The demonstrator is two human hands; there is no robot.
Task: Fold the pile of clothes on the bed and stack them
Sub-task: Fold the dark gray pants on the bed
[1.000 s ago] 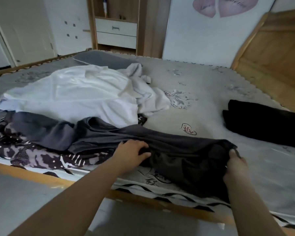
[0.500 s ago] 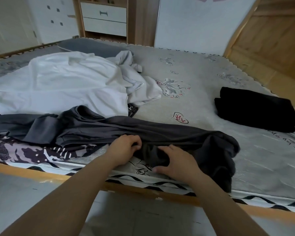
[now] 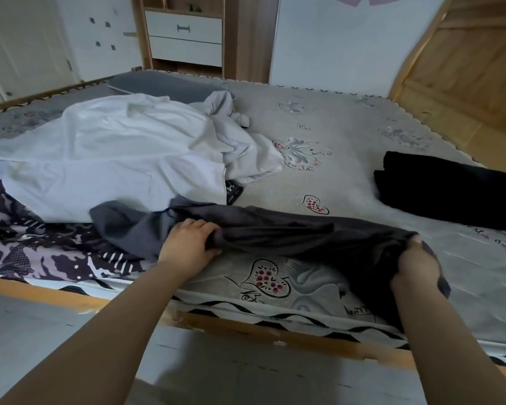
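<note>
A dark grey cloth garment (image 3: 289, 232) lies stretched, bunched, along the bed's near edge. Rumpled white clothes (image 3: 114, 159) lie heaped behind. A folded black garment (image 3: 447, 190) sits far right.

patterned cloth (image 3: 41, 252) partly under white garment (image 3: 114, 159), right fingertips buried in dark garment (image 3: 289, 229)

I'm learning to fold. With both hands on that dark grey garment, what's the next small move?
Probably pull it taut and lay it flat: the left hand and right hand grip the grey garment, which is bunched along the bed edge.
</note>
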